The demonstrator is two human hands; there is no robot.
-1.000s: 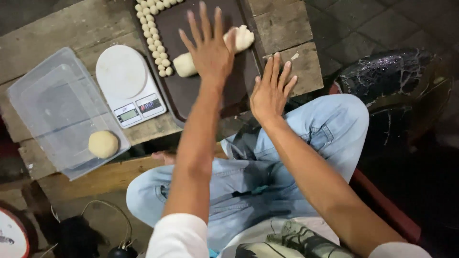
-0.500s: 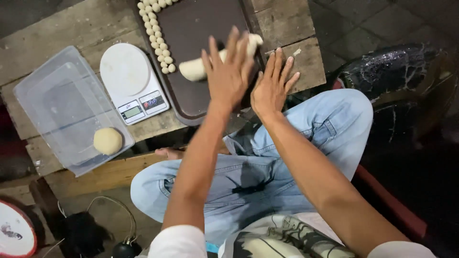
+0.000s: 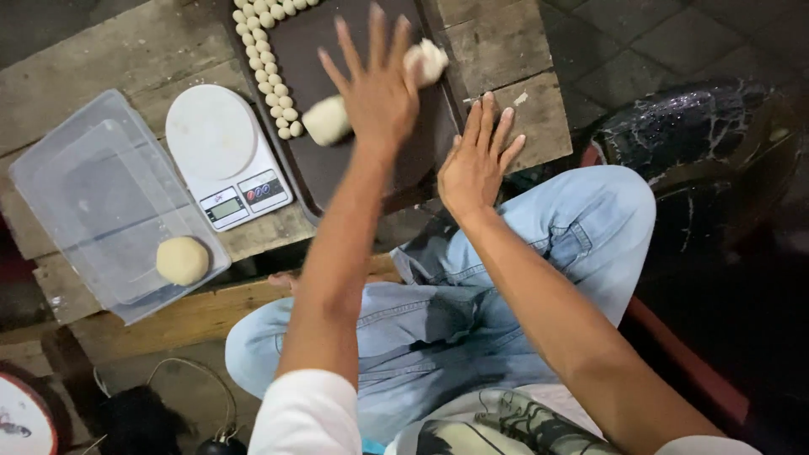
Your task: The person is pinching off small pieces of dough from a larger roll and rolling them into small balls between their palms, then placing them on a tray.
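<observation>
Left hand (image 3: 375, 84): flat, fingers spread, palm down on a roll of pale dough (image 3: 329, 120); it grips nothing.
Right hand (image 3: 476, 160): flat, fingers spread, at the near right edge of the tray, just beside the left forearm; it holds nothing.
Hands, relation: apart, the left farther out than the right.
Roll of dough: lies across the dark tray (image 3: 333, 173), both ends showing either side of the left hand.
Small dough balls (image 3: 274, 80): rows along the tray's left and far edges.
Kitchen scale (image 3: 226, 156): white, round platter, just left of the tray on the table (image 3: 539, 118).
Plastic box (image 3: 93, 202): clear, left of the scale, holding one round dough ball (image 3: 182, 260).
Table: rough wooden planks.
Legs: light blue jeans (image 3: 472, 312), below the table edge.
</observation>
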